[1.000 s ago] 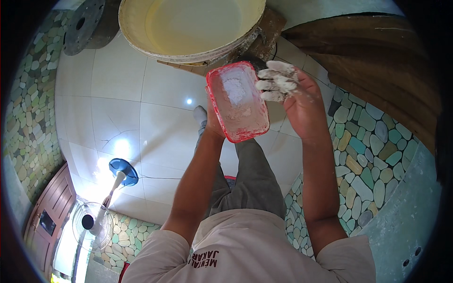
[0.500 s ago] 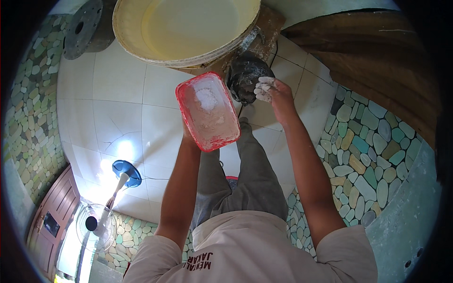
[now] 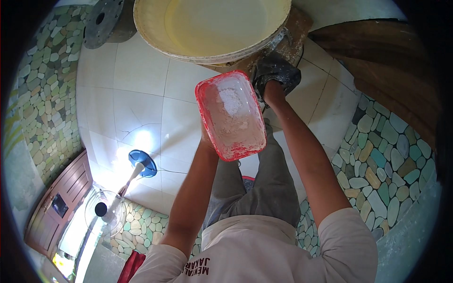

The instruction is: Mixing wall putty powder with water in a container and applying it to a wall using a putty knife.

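Observation:
My left hand (image 3: pixel 206 139) grips a red-rimmed plastic tub (image 3: pixel 236 115) by its left side; its fingers are mostly hidden behind the tub. White powder (image 3: pixel 230 101) lies heaped toward the tub's far end, and paler residue coats the inside. Just right of the tub is a black plastic bag (image 3: pixel 283 70), dusty in places. My right hand (image 3: pixel 273 93) reaches into the bag's mouth, so its fingers are out of sight.
A large round vat (image 3: pixel 207 59) of pale yellowish liquid stands ahead on a wooden board (image 3: pixel 302 26). A dark drum-like metal piece (image 3: pixel 111 23) sits far left. At the lower left is a standing fan (image 3: pixel 106 212); brown sheeting (image 3: pixel 382 61) hangs right.
My right hand, its fingers whitened with powder, was bunched just outside the black bag; now it is inside. The tub stays in my left hand. The whole view has shifted a little.

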The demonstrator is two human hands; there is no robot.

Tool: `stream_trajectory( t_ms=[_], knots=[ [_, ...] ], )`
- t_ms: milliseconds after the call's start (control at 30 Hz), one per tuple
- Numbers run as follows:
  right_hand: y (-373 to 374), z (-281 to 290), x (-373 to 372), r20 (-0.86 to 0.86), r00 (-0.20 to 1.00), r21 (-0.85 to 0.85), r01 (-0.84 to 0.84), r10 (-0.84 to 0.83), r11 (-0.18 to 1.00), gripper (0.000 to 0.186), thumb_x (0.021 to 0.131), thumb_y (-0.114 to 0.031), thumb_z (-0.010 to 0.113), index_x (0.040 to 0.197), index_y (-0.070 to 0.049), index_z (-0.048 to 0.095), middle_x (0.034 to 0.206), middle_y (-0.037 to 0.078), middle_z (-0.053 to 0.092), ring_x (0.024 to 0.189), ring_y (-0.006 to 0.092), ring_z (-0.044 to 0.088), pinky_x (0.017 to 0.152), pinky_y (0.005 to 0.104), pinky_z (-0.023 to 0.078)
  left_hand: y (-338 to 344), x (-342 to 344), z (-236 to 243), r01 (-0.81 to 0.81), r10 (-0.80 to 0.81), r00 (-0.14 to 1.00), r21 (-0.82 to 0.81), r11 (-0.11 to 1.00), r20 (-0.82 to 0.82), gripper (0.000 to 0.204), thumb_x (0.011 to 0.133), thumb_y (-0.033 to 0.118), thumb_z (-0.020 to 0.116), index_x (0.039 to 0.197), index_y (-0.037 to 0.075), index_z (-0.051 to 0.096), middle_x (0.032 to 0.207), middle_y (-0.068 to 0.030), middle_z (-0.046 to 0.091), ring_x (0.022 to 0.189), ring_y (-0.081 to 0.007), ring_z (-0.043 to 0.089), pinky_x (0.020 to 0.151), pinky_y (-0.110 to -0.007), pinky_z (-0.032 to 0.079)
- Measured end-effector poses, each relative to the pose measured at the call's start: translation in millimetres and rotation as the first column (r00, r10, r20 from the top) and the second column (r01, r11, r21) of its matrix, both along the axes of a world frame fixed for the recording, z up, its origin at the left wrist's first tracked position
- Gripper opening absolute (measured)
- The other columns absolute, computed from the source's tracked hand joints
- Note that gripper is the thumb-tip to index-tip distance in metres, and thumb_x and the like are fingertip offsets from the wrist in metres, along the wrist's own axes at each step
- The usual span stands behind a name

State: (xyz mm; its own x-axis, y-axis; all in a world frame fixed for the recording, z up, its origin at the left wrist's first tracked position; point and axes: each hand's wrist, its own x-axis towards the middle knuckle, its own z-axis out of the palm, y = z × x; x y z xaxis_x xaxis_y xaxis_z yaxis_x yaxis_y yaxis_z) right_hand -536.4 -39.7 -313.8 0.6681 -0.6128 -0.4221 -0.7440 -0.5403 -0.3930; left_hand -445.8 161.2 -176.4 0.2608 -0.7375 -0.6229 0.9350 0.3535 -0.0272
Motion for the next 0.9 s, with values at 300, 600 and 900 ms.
stream_trajectory(
  t_ms=[300,600,900],
  knots=[
    [-5,-15,5,0.225,0.945,0.233,0.184,-0.237,0.955,0.042,0.098,-0.016,0.04,0.139,-0.012,0.047,0.146,0.009,0.044,0.132,0.0239,0.043,0.111,0.0335,0.032,2,0,1,-0.011,0.009,0.999,0.048,0.999,0.033,0.062,0.092,0.055,0.05,0.136,0.011,0.047,0.127,-0.0133,0.055,0.111,-0.0327,0.058,0.09,-0.049,0.052],
    [1,-62,17,0.285,0.958,-0.187,0.044,0.011,0.981,0.043,0.098,-0.022,0.043,0.14,-0.012,0.045,0.147,0.008,0.042,0.134,0.0221,0.04,0.112,0.0344,0.032,4,0,-3,-0.013,0.017,1.0,0.209,0.978,-0.019,0.067,0.092,0.059,0.047,0.136,0.008,0.046,0.125,-0.0216,0.057,0.108,-0.0366,0.06,0.086,-0.05,0.054],
    [-1,-10,8,-0.069,0.986,0.194,0.161,-0.151,0.968,0.041,0.097,-0.025,0.043,0.134,-0.009,0.052,0.138,0.016,0.05,0.126,0.0307,0.049,0.104,0.0383,0.041,2,0,1,-0.004,0.001,1.0,0.135,0.991,0.023,0.068,0.091,0.06,0.047,0.136,0.008,0.046,0.125,-0.0217,0.056,0.109,-0.0365,0.06,0.087,-0.051,0.054]
  ],
)
